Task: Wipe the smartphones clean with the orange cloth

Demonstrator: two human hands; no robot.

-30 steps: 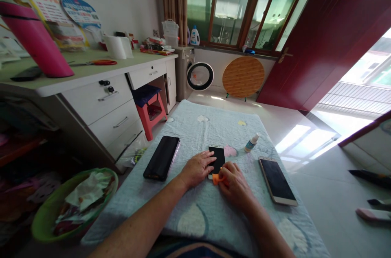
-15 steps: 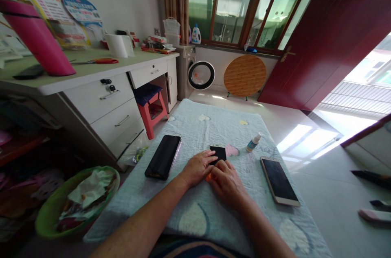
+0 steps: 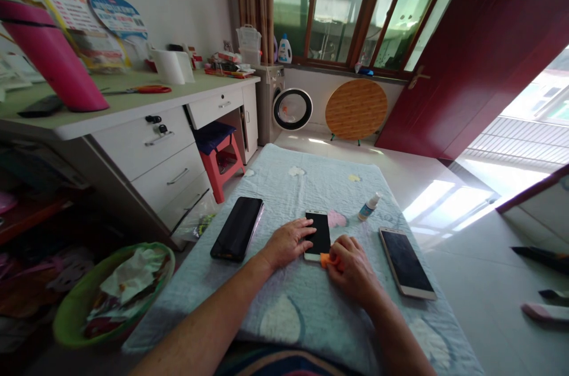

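Observation:
A white-framed smartphone (image 3: 319,235) lies face up on the pale blue cloth (image 3: 302,186) in front of me. My left hand (image 3: 288,242) rests on its left side, fingers spread over the dark screen. Bunched in my right hand (image 3: 351,263) is an orange cloth (image 3: 328,260), touching the phone's lower right corner. To the left lies a larger black smartphone (image 3: 239,228), and to the right a gold-edged smartphone (image 3: 408,263). A small spray bottle (image 3: 369,207) stands beyond my right hand.
A green basin (image 3: 113,293) with crumpled tissues sits at lower left. Along the left wall runs a desk (image 3: 142,109) with drawers, a pink tumbler (image 3: 57,56) and scissors (image 3: 142,90). A red stool (image 3: 222,162) stands under it. Behind are an open washing machine door (image 3: 293,109) and a round folded table (image 3: 357,109).
My right hand has moved right, off the middle of the phone to its lower right corner, taking the orange cloth with it. More of the screen shows. My left hand stays in place.

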